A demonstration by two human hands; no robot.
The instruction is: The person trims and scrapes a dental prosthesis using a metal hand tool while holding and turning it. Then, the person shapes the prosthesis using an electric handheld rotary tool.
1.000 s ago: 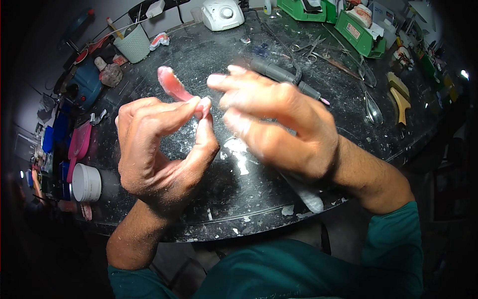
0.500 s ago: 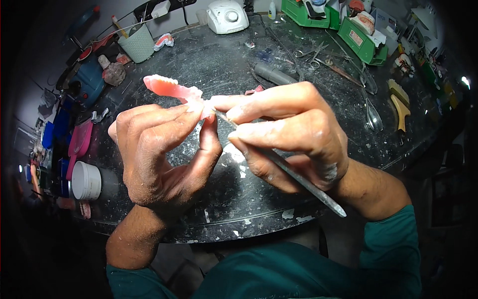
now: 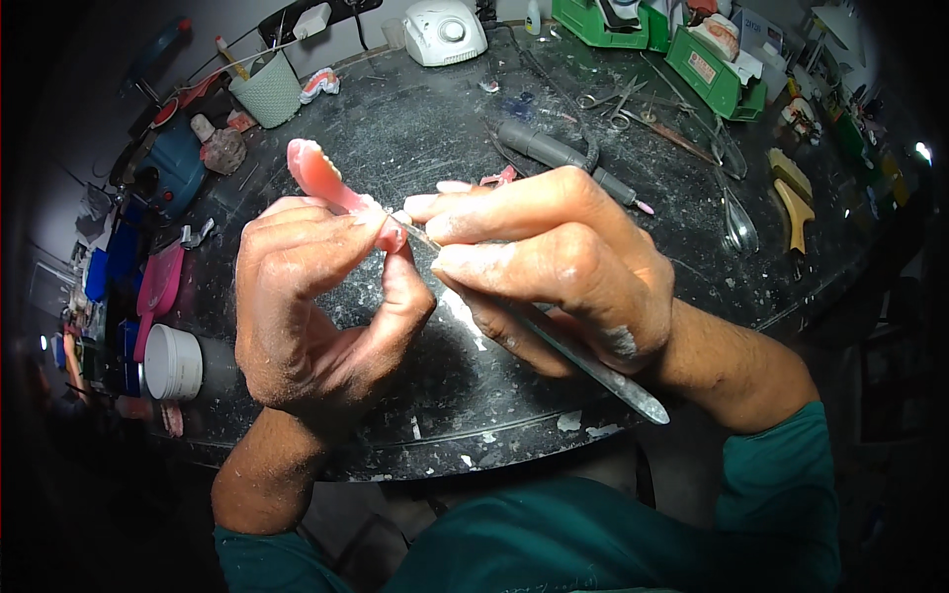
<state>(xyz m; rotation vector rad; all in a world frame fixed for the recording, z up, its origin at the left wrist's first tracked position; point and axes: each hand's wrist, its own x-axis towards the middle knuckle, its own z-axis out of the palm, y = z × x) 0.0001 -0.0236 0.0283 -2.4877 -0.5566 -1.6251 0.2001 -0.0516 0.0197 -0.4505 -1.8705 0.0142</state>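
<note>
Above the bench, my left hand (image 3: 316, 287) pinches a pink denture (image 3: 316, 170) between thumb and fingers. One rounded pink end sticks up to the far left, with a pale row of teeth along its edge. My right hand (image 3: 583, 267) grips a slim grey metal carving tool (image 3: 593, 366) like a pen. Its thin tip meets the part of the denture at my left fingertips, while its broad flat end points back toward my right forearm. Pale dust coats both hands. My left fingers cover the middle of the denture.
Beyond my hands a grey rotary handpiece (image 3: 542, 145) lies near scissors (image 3: 621, 104). A white control unit (image 3: 445, 38) and green bins (image 3: 707, 74) stand at the back. A brush (image 3: 794, 212) lies right; a white tub (image 3: 176, 366) and pink dustpan (image 3: 158, 287) sit left.
The denture has turned in my left hand, its free end now tilted more upright. My right hand and the carving tool have shifted slightly left, uncovering more of the handpiece.
</note>
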